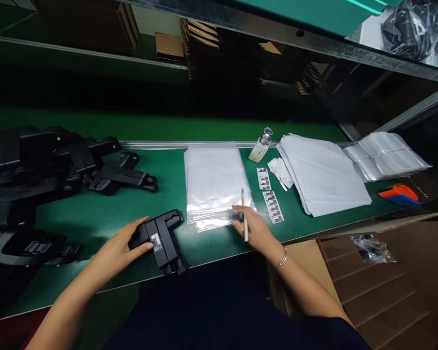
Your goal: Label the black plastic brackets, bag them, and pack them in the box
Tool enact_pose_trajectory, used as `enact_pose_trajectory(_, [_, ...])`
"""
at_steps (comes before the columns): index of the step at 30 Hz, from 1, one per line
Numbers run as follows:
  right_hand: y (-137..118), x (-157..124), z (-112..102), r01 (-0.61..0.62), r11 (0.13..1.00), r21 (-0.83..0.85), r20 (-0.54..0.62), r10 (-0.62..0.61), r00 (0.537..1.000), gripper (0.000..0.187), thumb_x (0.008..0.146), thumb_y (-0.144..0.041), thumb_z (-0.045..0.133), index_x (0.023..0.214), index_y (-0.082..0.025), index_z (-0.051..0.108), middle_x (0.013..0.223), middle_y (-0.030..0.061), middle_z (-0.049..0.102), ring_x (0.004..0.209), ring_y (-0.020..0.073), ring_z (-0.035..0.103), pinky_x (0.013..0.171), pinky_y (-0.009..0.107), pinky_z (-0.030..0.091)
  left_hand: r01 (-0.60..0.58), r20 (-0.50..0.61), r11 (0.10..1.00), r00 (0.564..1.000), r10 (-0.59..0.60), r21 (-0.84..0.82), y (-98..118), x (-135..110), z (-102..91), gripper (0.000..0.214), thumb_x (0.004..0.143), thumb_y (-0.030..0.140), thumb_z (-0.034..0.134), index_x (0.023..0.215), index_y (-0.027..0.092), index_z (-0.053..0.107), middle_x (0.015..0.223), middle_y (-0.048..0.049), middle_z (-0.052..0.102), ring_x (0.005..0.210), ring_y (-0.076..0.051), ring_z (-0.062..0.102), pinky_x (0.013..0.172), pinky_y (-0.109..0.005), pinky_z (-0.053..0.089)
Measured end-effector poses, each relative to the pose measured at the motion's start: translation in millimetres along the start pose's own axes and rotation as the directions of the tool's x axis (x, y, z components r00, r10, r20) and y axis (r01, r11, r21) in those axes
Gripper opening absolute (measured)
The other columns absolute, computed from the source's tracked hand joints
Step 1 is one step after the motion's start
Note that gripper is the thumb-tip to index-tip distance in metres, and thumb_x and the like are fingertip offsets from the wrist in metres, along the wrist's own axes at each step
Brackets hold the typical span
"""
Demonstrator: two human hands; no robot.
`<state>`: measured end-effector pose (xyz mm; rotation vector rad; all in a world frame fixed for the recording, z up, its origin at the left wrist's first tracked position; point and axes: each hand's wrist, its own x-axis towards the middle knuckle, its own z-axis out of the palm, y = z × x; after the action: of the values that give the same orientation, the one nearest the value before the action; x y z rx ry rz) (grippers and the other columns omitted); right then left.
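My left hand grips a black plastic T-shaped device at its left end, the thumb beside a small light label on it. The device rests on the green table. My right hand holds a slim pale pen-like tool with a darker tip, pointing away from me; its exact kind is unclear. That hand is over the near right corner of a stack of clear plastic bags; whether the fingers touch the bags I cannot tell. To its right lie two strips of black-and-white labels.
More black devices are heaped at the left. A pump bottle, crumpled white tissue, a stack of white sheets, more bags and an orange-and-blue scoop lie rightward. A metal shelf edge crosses above; a cardboard box stands below.
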<state>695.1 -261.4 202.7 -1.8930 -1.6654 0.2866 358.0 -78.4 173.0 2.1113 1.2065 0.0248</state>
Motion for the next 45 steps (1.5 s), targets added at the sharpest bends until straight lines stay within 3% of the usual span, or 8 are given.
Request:
enact_pose_trajectory(6, [-42.3, 25.1, 61.3, 0.233, 0.938, 0.258, 0.178, -0.283, 0.943, 0.039, 0.09, -0.027, 0.063, 0.127, -0.021, 0.051, 0.124, 0.0139, 0.067, 0.115, 0.0248, 0.063, 0.094, 0.043, 0.055, -0.121, -0.083, 0.992, 0.99, 0.119, -0.027, -13.1, 2.0, 9.6, 0.061, 0.083, 0.053, 0.056, 0.133, 0.019, 0.051, 0.129, -0.0131, 0.063, 0.115, -0.033, 0.063, 0.094, -0.044, 0.053])
enact_pose_trajectory(13, [-49.4, 59.8, 84.7, 0.332, 0.877, 0.348, 0.22, -0.42, 0.88, 0.04, 0.089, -0.034, 0.065, 0.125, -0.023, 0.052, 0.144, 0.0176, 0.053, 0.126, 0.0296, 0.057, 0.1, 0.051, 0.052, -0.224, -0.165, 0.972, 0.958, 0.233, 0.069, 18.0, -21.8, 16.7, 0.05, 0.087, 0.03, 0.06, 0.135, 0.02, 0.047, 0.129, -0.011, 0.061, 0.113, -0.027, 0.063, 0.095, -0.039, 0.053])
enact_pose_trajectory(20, [-57.1, 50.7, 52.6, 0.144, 0.869, 0.474, 0.008, -0.168, 0.986, 0.033, 0.099, -0.046, 0.044, 0.125, -0.027, 0.05, 0.109, 0.0079, 0.074, 0.11, 0.0246, 0.067, 0.097, 0.047, 0.05, 0.025, -0.272, 0.99, 0.962, 0.014, 0.14, 35.3, -33.8, 33.5, 0.049, 0.091, 0.035, 0.059, 0.135, 0.018, 0.045, 0.127, -0.0123, 0.061, 0.105, -0.027, 0.067, 0.085, -0.038, 0.056])
enact_pose_trajectory(27, [-64.2, 29.0, 40.8, -0.102, 0.604, 0.791, 0.121, 0.009, 0.993, 0.046, 0.094, -0.062, 0.045, 0.118, -0.026, 0.059, 0.075, 0.0023, 0.07, 0.068, 0.0198, 0.064, 0.065, 0.037, 0.052, 0.179, -0.291, 0.973, 0.948, -0.131, 0.144, 43.7, -62.8, 37.9, 0.068, 0.092, 0.045, 0.054, 0.147, 0.011, 0.035, 0.128, -0.0195, 0.061, 0.1, -0.032, 0.069, 0.074, -0.04, 0.058])
enact_pose_trajectory(30, [-68.0, 27.1, 48.4, -0.182, 0.558, 0.81, 0.164, 0.082, 0.983, 0.048, 0.091, -0.065, 0.048, 0.102, -0.022, 0.067, 0.067, 0.0024, 0.063, 0.061, 0.0182, 0.059, 0.054, 0.032, 0.048, -0.012, -0.22, 0.983, 0.974, 0.053, 0.181, 37.0, -61.7, 19.4, 0.061, 0.092, 0.043, 0.055, 0.146, 0.017, 0.043, 0.135, -0.0158, 0.059, 0.114, -0.031, 0.064, 0.094, -0.046, 0.053])
enact_pose_trajectory(33, [-69.5, 29.4, 56.9, -0.272, 0.507, 0.818, 0.216, 0.168, 0.962, 0.038, 0.085, -0.06, 0.061, 0.087, -0.022, 0.066, 0.062, -0.0006, 0.058, 0.059, 0.0166, 0.057, 0.053, 0.03, 0.046, -0.337, -0.096, 0.932, 0.932, 0.35, 0.135, 22.1, -40.8, 7.4, 0.053, 0.094, 0.038, 0.055, 0.145, 0.027, 0.047, 0.152, -0.009, 0.046, 0.142, -0.03, 0.04, 0.118, -0.054, 0.029])
enact_pose_trajectory(39, [-71.2, 23.7, 60.0, -0.245, 0.693, 0.678, 0.028, 0.308, 0.951, 0.019, 0.083, -0.041, 0.07, 0.087, -0.024, 0.062, 0.066, -0.0043, 0.054, 0.057, 0.0124, 0.051, 0.055, 0.027, 0.044, -0.348, -0.117, 0.935, 0.928, 0.354, 0.068, 17.4, -26.8, 27.5, 0.063, 0.089, 0.042, 0.062, 0.146, 0.021, 0.046, 0.153, -0.0121, 0.044, 0.148, -0.033, 0.027, 0.118, -0.054, 0.029])
enact_pose_trajectory(45, [-73.4, 20.2, 63.1, -0.243, 0.806, 0.54, 0.092, 0.231, 0.969, 0.019, 0.087, -0.041, 0.066, 0.095, -0.024, 0.067, 0.08, 0.0023, 0.071, 0.072, 0.0197, 0.067, 0.068, 0.035, 0.055, -0.221, -0.191, 0.972, 0.953, 0.234, 0.084, 31.5, -45.2, 43.3, 0.057, 0.092, 0.039, 0.058, 0.145, 0.019, 0.047, 0.154, -0.0132, 0.042, 0.148, -0.032, 0.027, 0.12, -0.059, 0.019])
